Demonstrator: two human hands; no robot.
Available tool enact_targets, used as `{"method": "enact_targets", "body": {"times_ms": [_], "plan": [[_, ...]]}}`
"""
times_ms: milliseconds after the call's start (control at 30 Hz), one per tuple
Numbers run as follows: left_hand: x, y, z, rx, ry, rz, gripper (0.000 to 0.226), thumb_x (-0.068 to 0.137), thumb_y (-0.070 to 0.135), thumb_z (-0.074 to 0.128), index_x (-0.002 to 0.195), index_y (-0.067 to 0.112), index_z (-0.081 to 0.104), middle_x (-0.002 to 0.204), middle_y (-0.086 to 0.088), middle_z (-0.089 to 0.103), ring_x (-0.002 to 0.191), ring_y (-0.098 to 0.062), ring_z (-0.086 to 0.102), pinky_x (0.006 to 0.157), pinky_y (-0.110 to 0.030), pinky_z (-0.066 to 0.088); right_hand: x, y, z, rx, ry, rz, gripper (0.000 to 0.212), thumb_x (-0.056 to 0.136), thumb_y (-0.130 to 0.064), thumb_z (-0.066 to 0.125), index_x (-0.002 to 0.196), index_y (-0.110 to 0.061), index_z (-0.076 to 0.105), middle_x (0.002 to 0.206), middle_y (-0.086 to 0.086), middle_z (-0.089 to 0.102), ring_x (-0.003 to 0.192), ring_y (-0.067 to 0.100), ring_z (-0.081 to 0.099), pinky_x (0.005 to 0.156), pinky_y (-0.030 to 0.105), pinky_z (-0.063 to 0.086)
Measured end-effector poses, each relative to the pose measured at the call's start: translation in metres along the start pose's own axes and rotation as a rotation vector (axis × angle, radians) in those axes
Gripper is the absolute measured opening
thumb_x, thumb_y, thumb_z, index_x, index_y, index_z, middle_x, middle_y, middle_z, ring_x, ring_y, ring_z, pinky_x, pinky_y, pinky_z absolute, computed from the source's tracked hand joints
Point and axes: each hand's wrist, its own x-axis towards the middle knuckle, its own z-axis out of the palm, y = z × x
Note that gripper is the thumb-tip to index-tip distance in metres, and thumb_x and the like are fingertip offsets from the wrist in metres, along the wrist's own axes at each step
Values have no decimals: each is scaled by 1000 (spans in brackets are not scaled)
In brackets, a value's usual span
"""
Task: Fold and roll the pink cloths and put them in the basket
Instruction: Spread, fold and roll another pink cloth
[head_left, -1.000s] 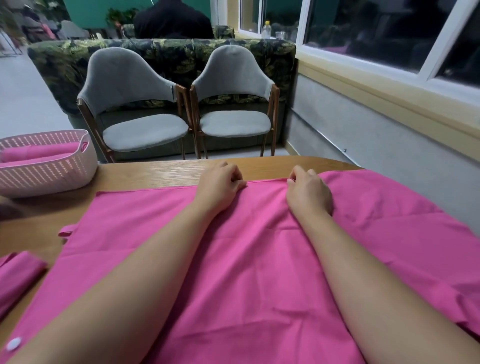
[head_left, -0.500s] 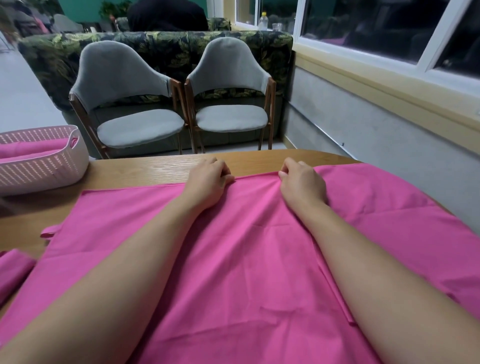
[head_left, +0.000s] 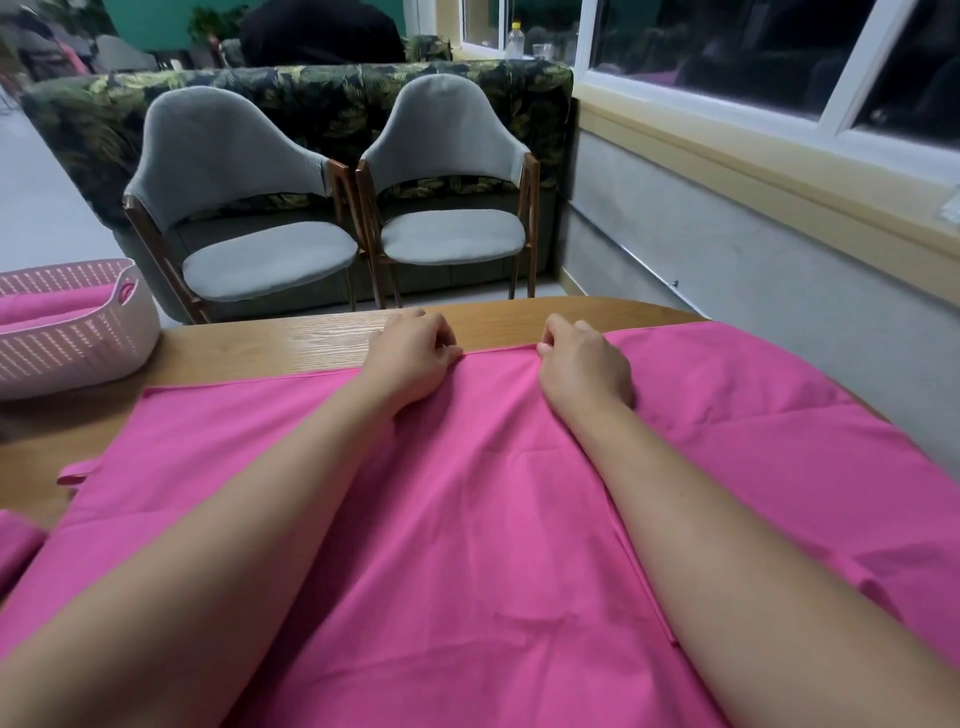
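My left hand (head_left: 413, 358) and right hand (head_left: 582, 364) both pinch the pink cloth's (head_left: 467, 519) far hem near the counter's (head_left: 270, 345) far edge.

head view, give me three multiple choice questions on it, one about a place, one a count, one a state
1. Where does the basket stand?
A. on a chair seat
B. on the floor
C. on the table, at its far left

2. How many grey chairs stand beyond the table?
A. one
B. two
C. four

3. What are the left hand and right hand doing with the pink cloth?
A. both pinch its far edge
B. both lie flat on its middle
C. neither touches it

Answers:
1 C, the basket's base rests on the wooden top at the left edge of the view.
2 B, two stand side by side past the table's far edge.
3 A, the curled fingers of both hands close on the cloth's far hem.
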Motion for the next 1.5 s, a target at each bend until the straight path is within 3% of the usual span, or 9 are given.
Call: {"method": "enact_targets", "body": {"times_ms": [167, 467, 633, 767, 900, 1100, 1233, 1367, 1500], "plan": [[19, 50, 14, -118, -19, 129, 10, 90, 37, 77, 94, 29, 72, 98, 3, 63, 92, -22, 65, 86, -41, 54, -1, 0, -2, 4, 7, -14, 12, 108, -35, 49, 103, -26, 52, 99, 4, 57, 86, 31, 60, 75, 46, 58], [31, 62, 47, -229, -7, 153, 5, 90, 34, 73, 87, 32, 69, 96, 7, 65, 91, -20, 63, 86, -46, 54, 2, 0, 1, -4, 0, -25, 9, 107, -32, 51, 107, -23, 53, 106, 9, 61, 97, 35, 62, 77, 44, 52], [30, 63, 49, -205, -16, 176, 6, 91, 35, 73, 90, 31, 70, 98, 6, 64, 96, -24, 63, 87, -48, 54, 2, 3, -11, 18, -88, 0, 15, 102, -16, 55, 116, -15, 52, 115, 12, 62, 105, 35, 61, 79, 39, 44], [32, 63, 49, -176, -19, 167, 6, 93, 35, 72, 89, 33, 67, 100, 6, 62, 100, -24, 62, 90, -49, 53, -3, 28, -52, -46, -221, -37, 13, 93, -10, 53, 106, -12, 53, 106, 11, 61, 92, 32, 55, 71, 37, 40], [32, 64, 50, -163, -28, 175, 8, 94, 36, 71, 88, 35, 65, 99, 7, 60, 102, -25, 62, 91, -49, 53, -29, 62, -91, -150, -330, -61, 5, 85, -16, 57, 87, -17, 52, 94, 4, 58, 90, 31, 57, 69, 40, 43], [33, 64, 50, -157, -21, 178, 7, 94, 36, 72, 92, 30, 70, 98, 7, 57, 101, -27, 62, 90, -48, 54, -83, 91, -134, -167, -507, -56, 20, 83, -26, 67, 84, -23, 47, 82, -4, 57, 73, 19, 52, 58, 35, 34], [33, 65, 49, -143, -19, 177, 7, 94, 36, 72, 93, 29, 71, 102, 1, 62, 102, -28, 62, 91, -49, 54, -106, 101, -154, -187, -391, -119, 37, 79, -31, 68, 99, -26, 37, 97, -5, 47, 80, 22, 54, 70, 44, 46], [30, 66, 47, -148, -23, 193, 6, 94, 37, 72, 91, 32, 70, 101, 0, 61, 100, -29, 63, 91, -49, 54, -104, 114, -154, -108, -215, -264, 31, 79, -33, 64, 90, -32, 35, 90, -6, 49, 80, 27, 53, 70, 47, 48], [28, 66, 44, -158, -23, 192, 9, 94, 38, 71, 88, 37, 65, 100, 2, 60, 98, -28, 63, 91, -49, 54, -66, 155, -159, -170, -143, -56, 22, 83, -29, 76, 88, -24, 55, 79, -3, 63, 79, 31, 63, 73, 44, 54]]}}
